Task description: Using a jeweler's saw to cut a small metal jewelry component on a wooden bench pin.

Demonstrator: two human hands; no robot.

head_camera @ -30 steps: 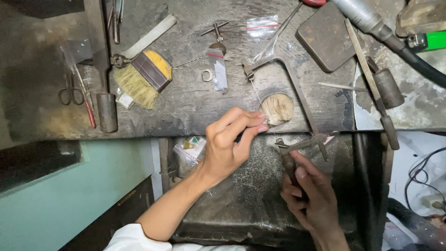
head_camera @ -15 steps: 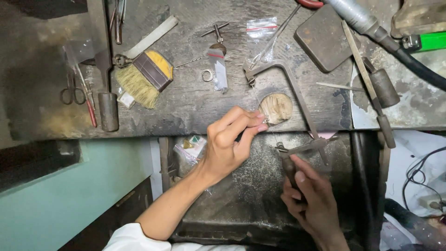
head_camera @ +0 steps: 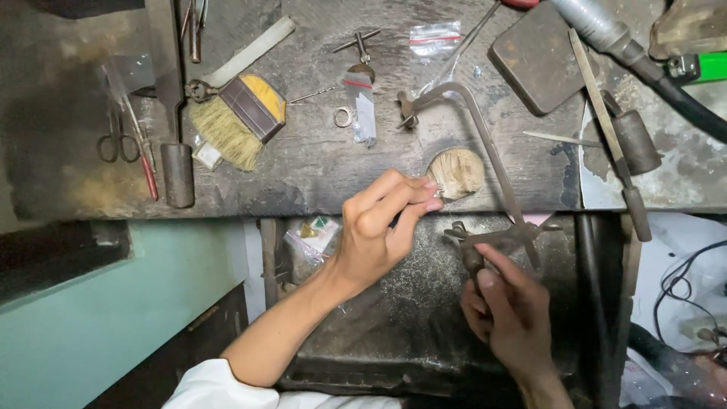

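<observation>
Grimy desk (head_camera: 318, 167): left hand (head_camera: 382, 227) pinches something tiny at the peg (head_camera: 457, 173), right hand (head_camera: 509, 309) grips the saw (head_camera: 485, 144), cutting unfinished.

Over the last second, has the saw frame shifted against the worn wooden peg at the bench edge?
Yes. The saw frame, gripped by the right hand, has slid away from the person: its far corner now lies beyond the wooden peg, nearer the small metal ring.

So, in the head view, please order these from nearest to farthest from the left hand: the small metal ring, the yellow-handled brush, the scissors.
From the left hand:
1. Small metal ring, on the bench just above the hand.
2. Yellow-handled brush, further toward the left of the bench.
3. Scissors, near the left end of the bench.
</observation>
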